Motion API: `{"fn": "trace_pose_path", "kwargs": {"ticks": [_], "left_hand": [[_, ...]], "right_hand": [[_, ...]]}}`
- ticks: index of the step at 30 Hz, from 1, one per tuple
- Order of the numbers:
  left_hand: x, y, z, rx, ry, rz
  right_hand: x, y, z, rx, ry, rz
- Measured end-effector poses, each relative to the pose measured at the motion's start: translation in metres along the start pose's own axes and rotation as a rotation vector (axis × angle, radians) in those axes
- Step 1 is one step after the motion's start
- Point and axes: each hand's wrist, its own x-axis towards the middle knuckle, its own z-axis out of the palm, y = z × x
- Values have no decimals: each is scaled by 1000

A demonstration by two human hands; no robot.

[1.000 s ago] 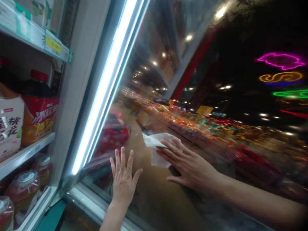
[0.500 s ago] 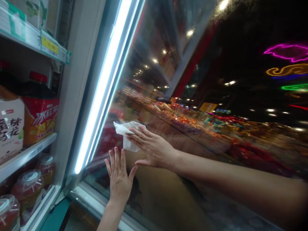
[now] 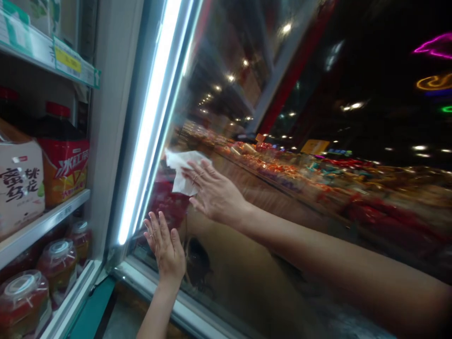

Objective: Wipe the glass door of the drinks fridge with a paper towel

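Observation:
My right hand lies flat on the glass door of a chiller, fingers stretched out, pressing a white paper towel against the pane near the lit door edge. My left hand rests flat on the glass lower down, fingers together and extended, holding nothing. The towel sticks out beyond my right fingertips, up and to the left.
A bright light strip runs down the door's edge. Inside the open chiller at left, shelves hold red-labelled bottles, a carton and lidded jars. The glass reflects shop displays and neon signs. The door's bottom frame runs below my left hand.
My right hand has slid the towel leftward and up across the glass toward the light strip. My left hand has shifted slightly left and down, fingers closing together.

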Motion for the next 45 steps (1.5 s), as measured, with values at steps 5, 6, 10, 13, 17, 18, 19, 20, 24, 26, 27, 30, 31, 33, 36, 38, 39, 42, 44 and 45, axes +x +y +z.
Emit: {"fn": "trace_pose_path", "kwargs": {"ticks": [5, 6, 10, 13, 17, 18, 19, 20, 24, 26, 27, 30, 31, 33, 36, 38, 39, 42, 44, 45], "left_hand": [[-6, 14, 4, -32, -81, 116], [-8, 17, 5, -31, -91, 134], [-17, 28, 8, -5, -144, 232], [-23, 38, 10, 11, -181, 332], [-35, 50, 13, 31, -227, 467], [-38, 51, 13, 33, -236, 495], [-40, 52, 12, 34, -247, 518], [-42, 53, 11, 34, -257, 536], [-46, 51, 5, 31, -298, 569], [-52, 49, 2, 32, -333, 610], [-57, 47, 1, 31, -357, 643], [-75, 40, -1, 35, -432, 741], [-81, 36, -1, 33, -450, 763], [-90, 30, -3, 17, -477, 792], [-95, 21, -5, -27, -506, 807], [-94, 16, -6, -40, -524, 789], [-93, 13, -6, -44, -528, 776], [-88, 8, -7, -28, -539, 766], [-84, 7, -9, -7, -537, 785], [-82, 7, -10, 2, -536, 794]], "right_hand": [[-102, -38, 5, -75, 37, 172], [-126, -54, 14, -59, 12, 127], [-188, -87, 32, -67, 8, 240], [-194, -90, 26, -167, 105, 545], [-203, -111, 29, -170, 87, 513], [-212, -116, 31, -158, 60, 469], [-225, -118, 32, -160, 40, 454], [-242, -119, 31, -178, 27, 476], [-318, -134, 26, -284, 56, 882], [-344, -166, 36, -268, 63, 1092], [-351, -186, 45, -244, 55, 1137], [-348, -226, 67, -133, -21, 1162], [-342, -226, 69, -118, -20, 1176], [-330, -209, 61, -141, 41, 1245], [-324, -183, 47, -199, 179, 1404], [-323, -191, 50, -196, 213, 1468], [-323, -200, 55, -186, 207, 1478], [-322, -217, 65, -173, 180, 1475], [-322, -202, 58, -186, 216, 1485], [-322, -190, 52, -197, 249, 1507]]}}
